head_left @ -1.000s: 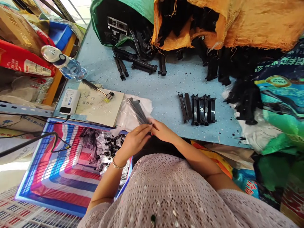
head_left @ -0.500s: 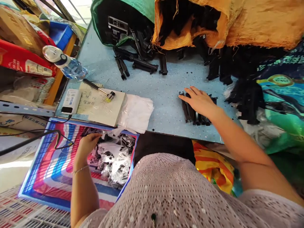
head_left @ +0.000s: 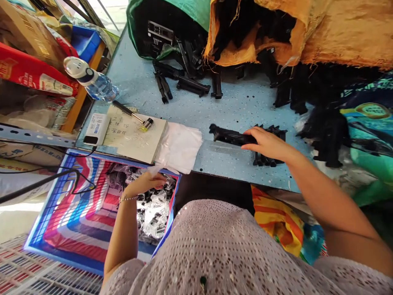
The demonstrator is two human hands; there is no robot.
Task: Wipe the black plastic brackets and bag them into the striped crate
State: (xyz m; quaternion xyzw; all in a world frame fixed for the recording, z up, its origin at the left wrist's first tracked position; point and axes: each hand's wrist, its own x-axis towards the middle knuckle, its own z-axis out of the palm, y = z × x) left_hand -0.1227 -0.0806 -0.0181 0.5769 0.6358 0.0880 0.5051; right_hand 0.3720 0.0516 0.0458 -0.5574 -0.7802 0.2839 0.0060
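My right hand [head_left: 264, 143] is closed on one end of a long black plastic part [head_left: 231, 135], which lies nearly level above the table and points left. Under and beside this hand, several similar black parts [head_left: 270, 162] stand in a row on the blue table. At the crate's back edge, my left hand [head_left: 147, 181] has its thumb and fingers drawn together at the loose flap of a clear plastic bag [head_left: 158, 167]. That flap hangs from a stack of white plastic bags [head_left: 182, 145]; the fingertips are partly hidden. Packaged black parts [head_left: 155, 217] lie below the left hand.
A blue crate [head_left: 37, 233] with a striped lining sits at the left. On the table [head_left: 233, 110] are a screwdriver [head_left: 127, 110], a marked cardboard piece [head_left: 123, 141], a white box [head_left: 96, 127] and a water bottle [head_left: 100, 86]. Green [head_left: 175, 10] and orange [head_left: 346, 32] sacks spill black parts behind.
My right hand has lifted one black part out of the row and turned it to point left. My left hand has moved right across the crate to the bag flap.
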